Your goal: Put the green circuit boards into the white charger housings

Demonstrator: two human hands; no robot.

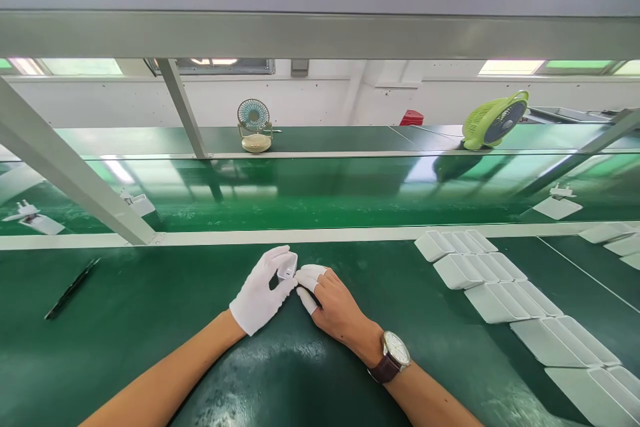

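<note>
My gloved left hand (264, 290) pinches 1 small white part (287, 267), nearly closed; right hand (330, 297), fingertips together, touches it.

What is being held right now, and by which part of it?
A small white piece: the gloved left hand has it between thumb and fingers, by its sides. The right hand's fingertips meet its lower right edge; whether they grip cannot be told.

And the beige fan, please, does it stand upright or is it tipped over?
Upright: the beige fan stands on its base, head above.
</note>
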